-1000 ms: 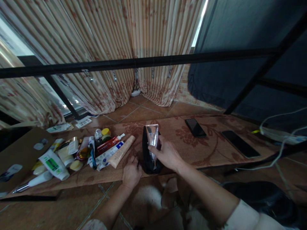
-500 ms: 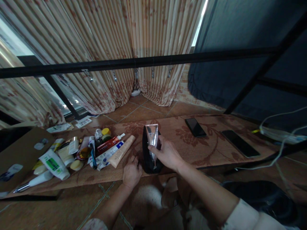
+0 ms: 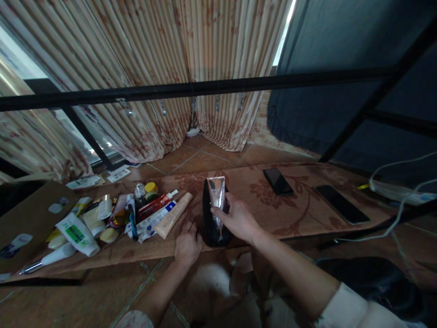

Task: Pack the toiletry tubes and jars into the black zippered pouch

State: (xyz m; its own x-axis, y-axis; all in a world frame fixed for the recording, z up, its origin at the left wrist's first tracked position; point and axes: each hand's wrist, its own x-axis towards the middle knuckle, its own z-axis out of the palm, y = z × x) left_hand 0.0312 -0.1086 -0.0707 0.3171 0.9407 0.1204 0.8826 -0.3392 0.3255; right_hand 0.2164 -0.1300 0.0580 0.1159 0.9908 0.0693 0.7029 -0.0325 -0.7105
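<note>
Silver tube (image 3: 217, 193) is gripped in R hand (image 3: 235, 218), thumb across its front, prob. so it's kept steady over black pouch (image 3: 209, 232), by surface's (image 3: 300, 214) near edge. L hand (image 3: 188, 247) is rested just left; finger closure can't be told.

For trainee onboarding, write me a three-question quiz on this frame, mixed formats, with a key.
1. True or false: the left hand is gripping the red bottle.
2. What is the right hand holding?
A) beige tube
B) shiny metallic tube
C) yellow-lidded jar
3. How many phones lie on the patterned cloth?

Key:
1. False; it rests on the cloth near the black pouch, away from that bottle.
2. B
3. Two
</note>
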